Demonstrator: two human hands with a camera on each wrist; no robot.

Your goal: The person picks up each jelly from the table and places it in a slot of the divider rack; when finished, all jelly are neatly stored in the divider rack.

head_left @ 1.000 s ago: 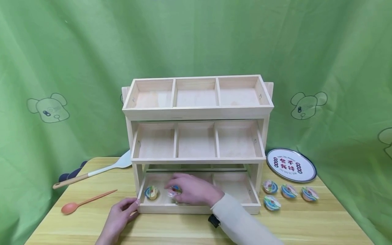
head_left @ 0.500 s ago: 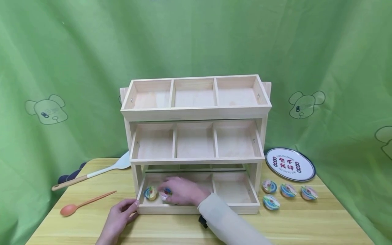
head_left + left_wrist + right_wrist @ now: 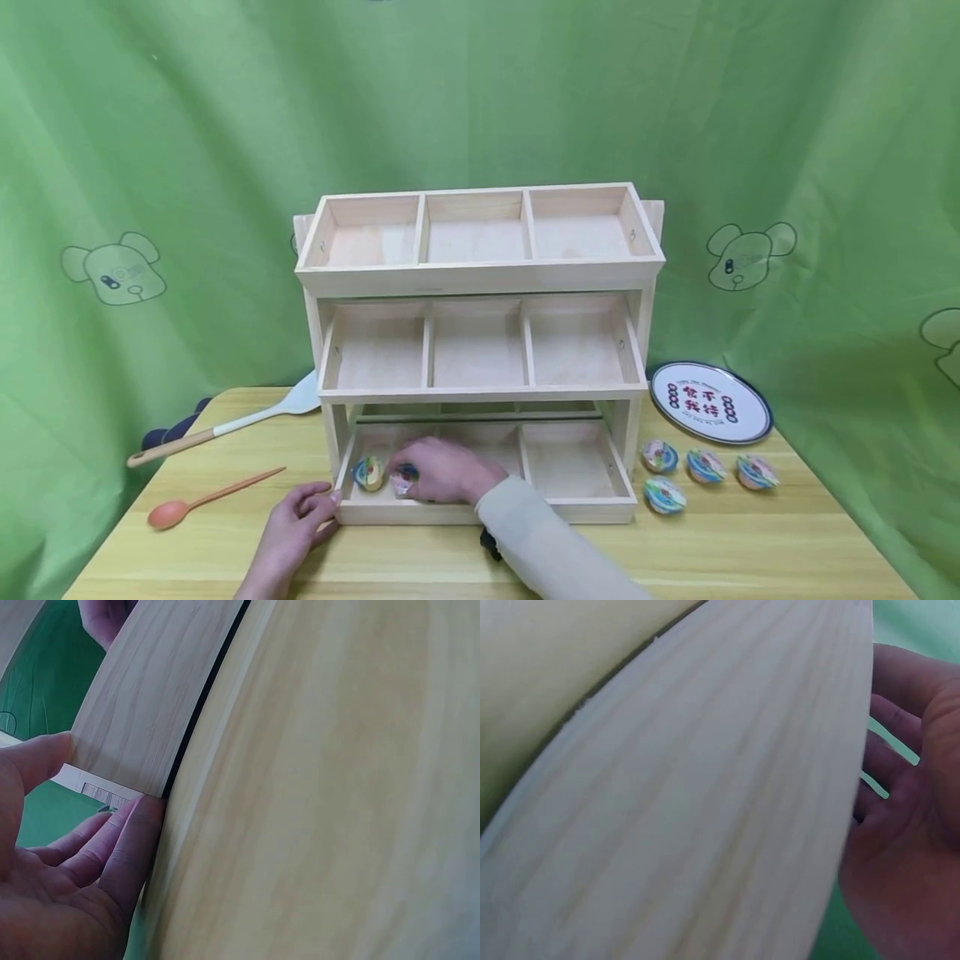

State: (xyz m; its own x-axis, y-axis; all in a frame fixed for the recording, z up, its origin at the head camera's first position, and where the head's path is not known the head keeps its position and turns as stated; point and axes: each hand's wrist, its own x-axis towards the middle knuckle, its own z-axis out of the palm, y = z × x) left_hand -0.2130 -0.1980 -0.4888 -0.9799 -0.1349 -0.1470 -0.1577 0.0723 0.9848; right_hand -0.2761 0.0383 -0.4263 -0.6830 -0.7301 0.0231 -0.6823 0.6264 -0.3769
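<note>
A three-tier wooden rack [image 3: 480, 512] stands on the table, each tier split into three compartments. In the bottom tier's left compartment sits a jelly cup [image 3: 369, 473] with a printed lid. Just right of it, in the same compartment, my right hand [image 3: 446, 468] pinches a second jelly cup [image 3: 403, 481], partly hidden by the fingers. The rack's front board blocks that cup in the right wrist view, where part of the hand [image 3: 911, 795] shows behind the board. My left hand [image 3: 291, 527] grips the bottom tier's front left corner, thumb [image 3: 45, 759] at its upper edge and fingers against its end.
Several jelly cups [image 3: 705, 467] lie on the table right of the rack, in front of an oval plate [image 3: 711, 427] with red characters. To the left lie an orange spoon [image 3: 171, 513] and a white spatula [image 3: 247, 418] with a wooden handle. A green curtain [image 3: 480, 92] hangs behind.
My right hand has moved left with the jelly cup, from near the divider toward the other cup. The left hand stays at the rack's corner. The head view has shifted slightly.
</note>
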